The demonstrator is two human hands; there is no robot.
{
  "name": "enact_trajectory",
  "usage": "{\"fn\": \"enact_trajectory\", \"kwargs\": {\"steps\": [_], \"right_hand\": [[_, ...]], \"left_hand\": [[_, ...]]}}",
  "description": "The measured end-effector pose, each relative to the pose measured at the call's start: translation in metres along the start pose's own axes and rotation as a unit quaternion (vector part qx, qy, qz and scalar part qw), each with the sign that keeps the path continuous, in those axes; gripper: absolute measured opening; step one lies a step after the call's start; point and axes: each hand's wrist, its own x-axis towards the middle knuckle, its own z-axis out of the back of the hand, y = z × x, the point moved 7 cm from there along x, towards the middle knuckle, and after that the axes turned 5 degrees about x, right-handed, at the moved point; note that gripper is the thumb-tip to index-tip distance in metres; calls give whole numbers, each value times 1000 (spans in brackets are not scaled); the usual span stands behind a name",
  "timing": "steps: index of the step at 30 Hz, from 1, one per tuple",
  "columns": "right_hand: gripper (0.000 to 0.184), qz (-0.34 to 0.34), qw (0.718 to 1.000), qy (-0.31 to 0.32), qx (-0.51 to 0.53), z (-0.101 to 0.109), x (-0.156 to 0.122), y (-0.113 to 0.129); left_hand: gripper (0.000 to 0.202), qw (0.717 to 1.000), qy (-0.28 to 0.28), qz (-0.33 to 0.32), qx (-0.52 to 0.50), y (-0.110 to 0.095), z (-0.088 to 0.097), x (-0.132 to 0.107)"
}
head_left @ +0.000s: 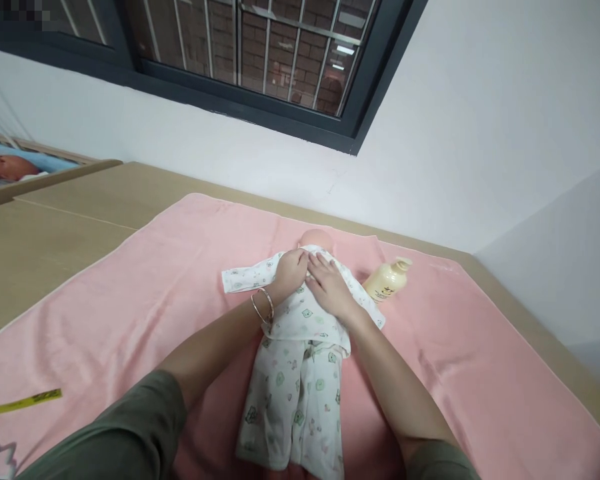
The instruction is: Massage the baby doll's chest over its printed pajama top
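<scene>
A baby doll (317, 238) lies stretched out on a pink blanket (180, 267), only its head top and part of its lower legs uncovered. It wears a white baby shirt (305, 313) with small printed figures and matching trousers (290, 400). At the collar, my left hand (291, 270) is closed on the shirt's cloth; its fingertips are partly hidden. My right hand (330, 287) lies flat across the chest, fingers stretched out beside the left hand. A pale yellow pump bottle (387, 279) stands tilted near the shirt's right sleeve.
The blanket covers a wooden table (80, 213) against a white wall below a barred window (280, 53). A yellow strip (20, 403) lies at the left front. Another doll (7, 167) rests in a blue-lined cot at the far left.
</scene>
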Motion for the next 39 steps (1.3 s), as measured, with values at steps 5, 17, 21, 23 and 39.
{"fn": "enact_trajectory", "kwargs": {"steps": [5,17,21,23,39], "right_hand": [[63,-136,989,-47,-29,11,-2,-27],[55,-55,997,-41,26,5,5,-25],[62,-132,988,-71,-29,5,-6,-24],[61,-120,989,-68,-49,0,-12,-9],[62,-13,999,-18,-34,-8,-13,16]], "left_hand": [[35,1000,-4,-10,3,-5,2,-2],[34,1000,-17,-17,-6,-4,4,-3],[34,1000,-12,-14,-13,-4,3,-3],[32,1000,-9,-6,-21,-2,2,-3],[33,1000,-2,-8,-16,-4,4,-5]]}}
